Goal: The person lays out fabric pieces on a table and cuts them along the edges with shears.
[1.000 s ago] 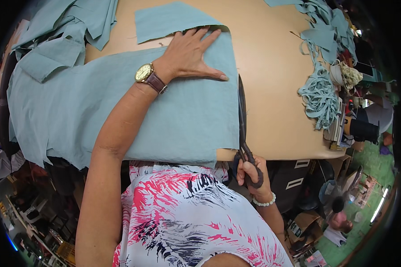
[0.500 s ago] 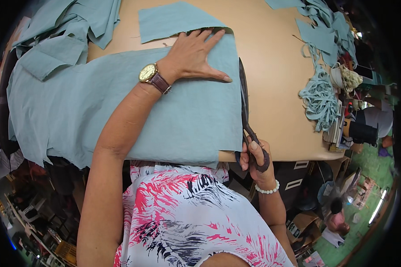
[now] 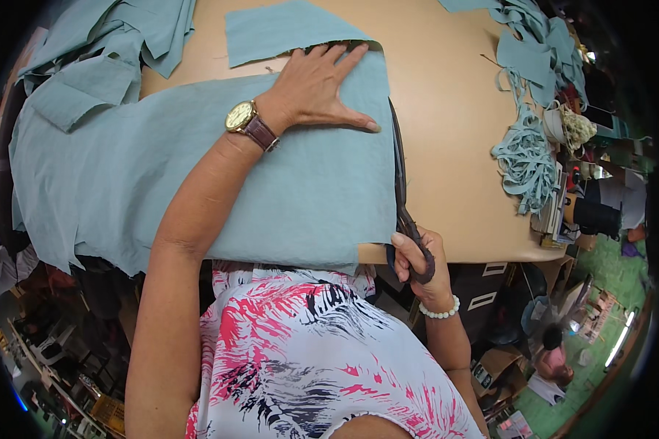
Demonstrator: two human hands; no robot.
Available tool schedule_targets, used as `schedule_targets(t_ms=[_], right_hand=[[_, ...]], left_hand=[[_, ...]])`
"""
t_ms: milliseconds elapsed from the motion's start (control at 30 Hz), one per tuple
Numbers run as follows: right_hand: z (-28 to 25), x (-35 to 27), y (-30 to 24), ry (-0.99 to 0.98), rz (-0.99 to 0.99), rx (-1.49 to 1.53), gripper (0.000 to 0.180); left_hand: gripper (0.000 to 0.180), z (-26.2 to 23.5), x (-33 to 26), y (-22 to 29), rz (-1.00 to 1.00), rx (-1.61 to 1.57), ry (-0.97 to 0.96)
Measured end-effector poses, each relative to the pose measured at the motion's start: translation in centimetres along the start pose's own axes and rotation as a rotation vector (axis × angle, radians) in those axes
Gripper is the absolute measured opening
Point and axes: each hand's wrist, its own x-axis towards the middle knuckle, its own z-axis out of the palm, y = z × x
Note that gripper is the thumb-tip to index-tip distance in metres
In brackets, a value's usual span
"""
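Observation:
A large piece of blue-green cloth [image 3: 300, 197] lies over the table's near side, its left part rumpled. My left hand [image 3: 318, 88] presses flat on its upper right part, fingers spread, a watch [image 3: 243, 121] on the wrist. My right hand [image 3: 423, 267], with a beaded bracelet, is wrapped round the handles of dark scissors [image 3: 403, 190]. Their long blades run along the cloth's right edge, pointing away from me; part of them is hidden by the cloth. Beyond my left fingertips the cloth folds back into a flap [image 3: 293, 33].
Folded blue-green cloth [image 3: 125, 36] is heaped at the far left of the tan table [image 3: 454, 168]. Cloth scraps [image 3: 531, 62] and a tangle of thin strips [image 3: 527, 157] lie along the right side. Dark drawers [image 3: 483, 293] stand under the near edge. Another person [image 3: 552, 362] is low at the right.
The scissor blades have drawn closer together along the cloth's right edge, and my right fingers have closed in. My left hand stays spread on the cloth.

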Motion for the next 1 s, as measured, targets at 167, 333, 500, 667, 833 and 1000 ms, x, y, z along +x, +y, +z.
schedule_targets(t_ms=[167, 333, 500, 667, 833, 1000], right_hand=[[0.1, 0.0, 0.3, -0.009, -0.041, 0.083, 0.029], [0.0, 1.3, -0.5, -0.018, -0.085, 0.106, 0.031], [0.4, 2.1, -1.5, 0.007, -0.074, 0.078, 0.032], [0.6, 2.5, -1.6, 0.024, -0.053, 0.055, 0.033], [0.7, 2.9, -1.8, 0.057, -0.023, 0.043, 0.030], [0.5, 2.9, -2.0, 0.049, -0.030, -0.010, 0.029]], left_hand=[[0.113, 0.1, 0.0, -0.1, 0.005, -0.005, 0.017], [0.115, 0.1, -0.1, 0.0, 0.002, -0.022, 0.015], [0.116, 0.3, -0.1, 0.1, 0.009, -0.018, 0.040], [0.115, 0.0, -0.1, 0.1, -0.008, -0.032, 0.014], [0.112, 0.1, 0.2, -0.1, 0.000, -0.004, 0.036], [0.081, -0.8, 3.0, -1.9, 0.070, -0.015, 0.144]])
